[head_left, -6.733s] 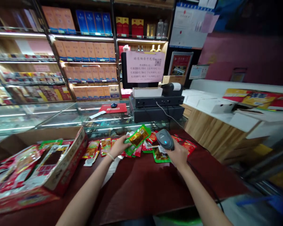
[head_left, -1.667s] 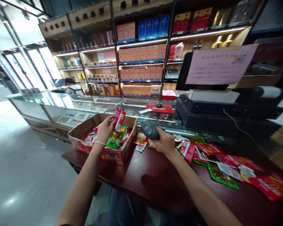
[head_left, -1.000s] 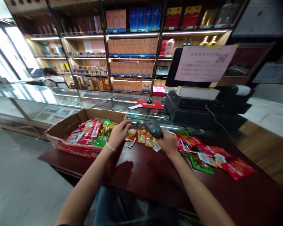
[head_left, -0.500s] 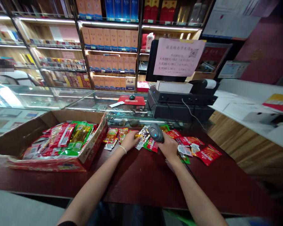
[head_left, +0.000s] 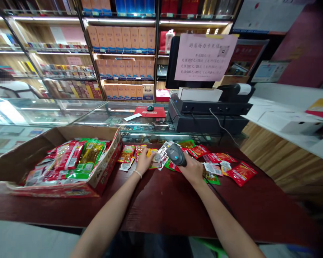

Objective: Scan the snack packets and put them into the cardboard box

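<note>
My right hand (head_left: 193, 170) grips a dark handheld barcode scanner (head_left: 176, 154) with a blue light on top, held just above the dark red counter (head_left: 164, 204). My left hand (head_left: 144, 160) is closed on a small snack packet (head_left: 154, 158) with a yellow and clear wrapper, lifting it right in front of the scanner. Red and green snack packets (head_left: 218, 165) lie scattered on the counter around and to the right of both hands. An open cardboard box (head_left: 107, 168) full of similar packets sits to the left of my left arm.
Behind the counter run glass display cases (head_left: 70, 114), with a cash register and monitor (head_left: 207, 111) at the back right, its cable trailing toward the counter. Shelves of boxed goods (head_left: 123, 53) fill the wall. A person is at the far left.
My left hand left the box, came to the loose packets and picked one up in front of the scanner. The view swung from the box toward the register.
</note>
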A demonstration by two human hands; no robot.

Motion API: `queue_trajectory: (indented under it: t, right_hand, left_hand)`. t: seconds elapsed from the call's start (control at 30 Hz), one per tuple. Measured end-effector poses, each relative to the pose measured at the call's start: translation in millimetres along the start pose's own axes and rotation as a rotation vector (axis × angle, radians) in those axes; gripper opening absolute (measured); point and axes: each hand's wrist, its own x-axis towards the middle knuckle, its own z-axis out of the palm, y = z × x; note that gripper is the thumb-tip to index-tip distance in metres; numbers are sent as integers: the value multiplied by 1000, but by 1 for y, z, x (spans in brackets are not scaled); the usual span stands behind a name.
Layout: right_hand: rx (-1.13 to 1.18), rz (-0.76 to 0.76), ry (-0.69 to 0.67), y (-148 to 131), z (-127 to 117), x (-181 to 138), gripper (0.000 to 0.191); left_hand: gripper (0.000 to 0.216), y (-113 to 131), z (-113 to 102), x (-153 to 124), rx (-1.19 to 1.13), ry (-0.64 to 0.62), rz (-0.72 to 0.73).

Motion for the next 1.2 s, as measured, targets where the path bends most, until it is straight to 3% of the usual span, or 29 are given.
queue_trajectory:
  t: [0.13,0.23,0.63,0.77,1.0,1.1,1.2]
  right_hand:
    - [19,-52,6,-7,2,-3,39]
    - [25,-91,-5,-10,5,-6,39]
    - [151,-237,-162,-24,-1,-6,34]
    - [141,-248,-171,-23,0,-7,35]
    - [147,-211,-151,-21,1,-6,39]
    - [114,-185,-103,-19,2,-5,36]
    - [128,-234,-32,-20,0,1,34]
  left_hand:
    - [23,-1,-3,3,-599,11,-230]
    - [38,-7,-1,6,-762,13,-208]
    - [38,-19,2,11,-770,-36,-169]
    - [45,-18,1,11,-706,-58,-72]
    - [37,-20,3,10,-748,-24,-189]
    - [37,-11,3,8,-666,11,-142]
    - [43,13,-5,6,-547,70,-9]
